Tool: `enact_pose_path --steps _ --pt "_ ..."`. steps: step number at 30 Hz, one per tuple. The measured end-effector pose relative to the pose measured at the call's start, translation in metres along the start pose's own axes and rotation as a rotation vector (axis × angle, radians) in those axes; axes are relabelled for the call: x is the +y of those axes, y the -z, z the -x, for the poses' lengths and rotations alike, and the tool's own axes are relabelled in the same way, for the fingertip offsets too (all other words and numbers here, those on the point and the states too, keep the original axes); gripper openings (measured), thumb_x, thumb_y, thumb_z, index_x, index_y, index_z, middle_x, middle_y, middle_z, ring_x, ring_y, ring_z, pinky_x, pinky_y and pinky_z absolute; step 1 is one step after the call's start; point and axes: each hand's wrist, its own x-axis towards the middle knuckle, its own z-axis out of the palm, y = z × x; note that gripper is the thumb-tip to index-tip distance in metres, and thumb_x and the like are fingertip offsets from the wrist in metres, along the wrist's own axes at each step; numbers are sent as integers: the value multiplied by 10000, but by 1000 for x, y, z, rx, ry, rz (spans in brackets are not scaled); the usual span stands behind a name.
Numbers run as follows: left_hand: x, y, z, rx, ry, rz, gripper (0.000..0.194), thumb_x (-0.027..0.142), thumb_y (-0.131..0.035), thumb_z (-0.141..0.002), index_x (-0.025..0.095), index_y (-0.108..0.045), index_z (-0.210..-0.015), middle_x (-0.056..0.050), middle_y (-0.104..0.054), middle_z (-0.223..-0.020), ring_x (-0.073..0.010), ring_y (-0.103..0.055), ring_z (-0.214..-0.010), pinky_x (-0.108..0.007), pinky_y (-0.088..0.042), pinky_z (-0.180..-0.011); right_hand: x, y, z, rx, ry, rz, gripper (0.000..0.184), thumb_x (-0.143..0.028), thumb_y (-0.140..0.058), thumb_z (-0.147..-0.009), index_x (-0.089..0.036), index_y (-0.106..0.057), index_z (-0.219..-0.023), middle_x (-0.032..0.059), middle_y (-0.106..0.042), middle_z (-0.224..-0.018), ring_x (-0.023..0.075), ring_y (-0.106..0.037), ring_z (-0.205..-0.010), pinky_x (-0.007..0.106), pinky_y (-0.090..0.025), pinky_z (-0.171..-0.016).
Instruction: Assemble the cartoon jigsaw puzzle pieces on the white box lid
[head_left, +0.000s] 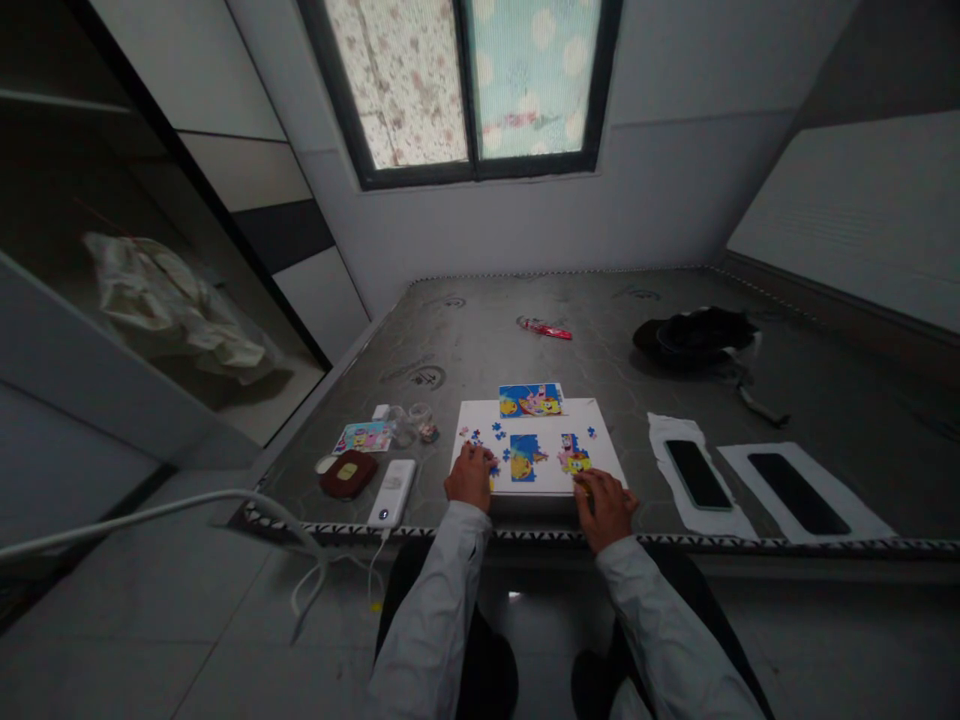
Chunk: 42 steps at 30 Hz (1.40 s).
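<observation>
A white puzzle board (600,455) lies at the near edge of a grey mattress. On it sit joined blue and yellow jigsaw patches (525,457) and several loose blue pieces (498,431). A coloured reference picture (531,400) rests at the board's far edge. My left hand (469,477) lies on the board's left part, fingers curled over pieces by its fingertips. My right hand (606,508) rests on the board's near right corner, fingers bent, close to a yellow patch (574,457). Whether either hand holds a piece is hidden.
Left of the board lie a white power bank (393,491) with cable, a dark red case (348,474), a small card (363,437) and small clear jars (422,421). Two phones (697,474) (796,492) lie on white sheets at right. A black bag (697,337) and red wrapper (546,328) lie farther back.
</observation>
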Motion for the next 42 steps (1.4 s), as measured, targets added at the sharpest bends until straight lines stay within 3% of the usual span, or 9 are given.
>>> enact_pose_path --steps 5,13,17,20,24,33,42 --pt "0 1 2 19 -42 17 132 326 -632 -881 283 -652 -1004 10 -698 -1004 -168 -625 -930 -253 -444 -739 -3 2 -1 -7 0 -1 264 -359 -440 -949 -246 -661 -1040 71 -661 -1123 237 -555 -1036 407 -238 -862" --pt "-2 0 8 208 -112 209 238 253 -518 -948 287 -694 -1104 -30 -670 -1094 -163 -626 -1031 -253 -478 -837 -1 1 -1 4 0 -10 237 -364 -473 -933 -258 -659 -1036 54 -660 -1112 223 -559 -1038 394 -228 -861" --pt "10 -2 14 250 -111 226 246 272 -488 -964 292 -714 -1060 -28 -658 -1091 -148 -651 -924 -236 -486 -725 -5 4 -1 3 -15 -4 241 -349 -464 -940 -247 -659 -1038 61 -661 -1127 222 -556 -1041 396 -226 -880" --pt "24 -3 18 259 -129 238 226 285 -500 -961 272 -711 -1043 -23 -683 -1098 -145 -658 -911 -232 -489 -742 -7 7 -2 4 -25 1 234 -339 -465 -943 -245 -661 -1029 61 -664 -1124 221 -556 -1039 398 -228 -882" --pt "47 -6 18 205 -173 290 194 312 -552 -931 271 -719 -1022 -1 -725 -1071 -149 -662 -972 -238 -489 -827 -7 7 -2 -3 -12 13 222 -331 -477 -940 -249 -654 -1046 56 -663 -1139 220 -557 -1051 399 -228 -885" --pt "90 -25 -9 -102 -96 424 206 405 -640 -858 283 -773 -957 -10 -770 -953 -163 -693 -914 -282 -500 -855 -10 6 1 -66 83 61 310 -288 -447 -947 -257 -614 -1207 73 -622 -1282 227 -541 -1143 410 -235 -920" --pt "101 -30 -24 -145 -50 382 193 395 -656 -829 291 -781 -932 -9 -773 -937 -184 -693 -906 -280 -495 -806 -13 5 3 -128 112 94 399 -270 -408 -964 -291 -545 -1338 70 -559 -1394 228 -495 -1235 445 -207 -976"
